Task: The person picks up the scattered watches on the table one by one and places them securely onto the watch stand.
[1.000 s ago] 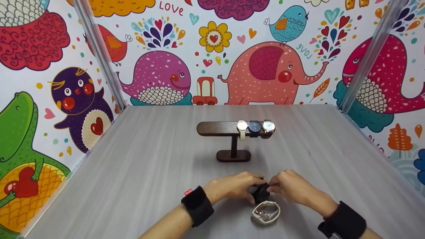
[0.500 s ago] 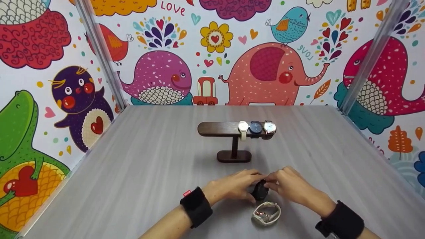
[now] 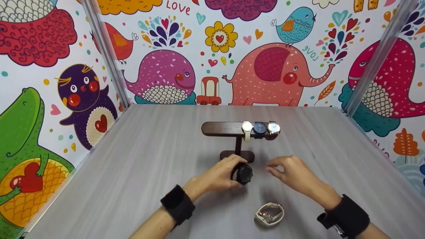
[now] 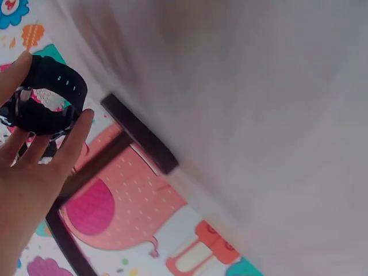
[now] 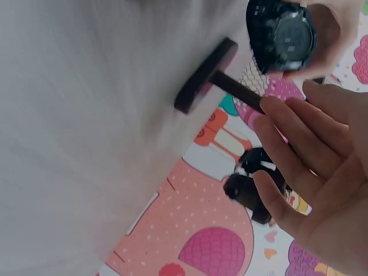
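Observation:
My left hand (image 3: 215, 176) grips a black wristwatch (image 3: 245, 174), its dial facing right, in front of the watch stand's base. In the left wrist view, thumb and fingers hold the looped black strap (image 4: 66, 80), which has punched holes. The round dial (image 5: 294, 39) shows in the right wrist view. My right hand (image 3: 295, 172) is apart from the watch, with bent, relaxed fingers and nothing in them. Nearer to me, a white-strapped watch (image 3: 260, 221) lies looped on the table. The dark wooden watch stand (image 3: 220, 128) carries three watches at its right end.
On the stand's bar sit a cream watch (image 3: 247, 126), a dark watch (image 3: 260, 128) and a watch with a brown strap (image 3: 274, 128). The grey table (image 3: 149, 149) meets patterned walls at the back and sides. Metal posts (image 3: 111, 56) stand at the back corners.
Both hands were together at the black watch beside the white one. My left hand has carried it forward and left towards the stand; my right hand has let go and drawn apart.

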Demonstrator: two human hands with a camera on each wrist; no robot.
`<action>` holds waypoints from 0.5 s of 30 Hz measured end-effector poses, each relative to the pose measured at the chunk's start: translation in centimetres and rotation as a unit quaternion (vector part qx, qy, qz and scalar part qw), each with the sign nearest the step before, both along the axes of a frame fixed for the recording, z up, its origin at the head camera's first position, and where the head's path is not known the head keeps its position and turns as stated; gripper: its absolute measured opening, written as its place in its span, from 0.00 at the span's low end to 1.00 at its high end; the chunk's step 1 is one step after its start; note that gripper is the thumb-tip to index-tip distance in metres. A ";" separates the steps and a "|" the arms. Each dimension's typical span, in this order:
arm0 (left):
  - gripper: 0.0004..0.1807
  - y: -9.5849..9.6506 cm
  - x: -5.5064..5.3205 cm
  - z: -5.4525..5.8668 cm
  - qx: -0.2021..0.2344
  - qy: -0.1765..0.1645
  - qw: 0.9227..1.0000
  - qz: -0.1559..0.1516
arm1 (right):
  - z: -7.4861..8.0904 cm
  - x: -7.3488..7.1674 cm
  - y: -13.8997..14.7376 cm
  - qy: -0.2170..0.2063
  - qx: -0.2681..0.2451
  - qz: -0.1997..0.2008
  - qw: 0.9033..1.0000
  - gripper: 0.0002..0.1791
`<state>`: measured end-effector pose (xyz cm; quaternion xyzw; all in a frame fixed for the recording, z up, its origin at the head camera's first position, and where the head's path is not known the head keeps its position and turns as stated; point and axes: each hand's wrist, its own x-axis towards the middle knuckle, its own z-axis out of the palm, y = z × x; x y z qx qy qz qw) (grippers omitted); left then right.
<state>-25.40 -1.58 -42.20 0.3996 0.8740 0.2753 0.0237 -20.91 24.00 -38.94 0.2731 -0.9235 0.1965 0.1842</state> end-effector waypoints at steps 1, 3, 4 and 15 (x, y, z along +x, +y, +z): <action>0.37 -0.6 -0.2 0.0 0.011 -0.002 1.000 0.007 | 0.1 -0.2 0.1 0.013 -0.002 -0.010 1.000 0.06; 0.37 -1.9 -0.6 -0.1 0.030 -0.006 0.999 0.020 | 0.4 -0.5 0.4 0.041 -0.009 -0.031 0.999 0.08; 0.36 -2.5 -0.7 -0.1 0.040 -0.008 0.999 0.025 | 0.5 -0.7 0.5 0.053 -0.015 -0.040 0.998 0.09; 0.36 -7.0 -3.1 -0.1 0.105 -0.031 0.990 0.090 | 1.2 -2.9 2.0 0.059 -0.076 -0.114 0.989 0.25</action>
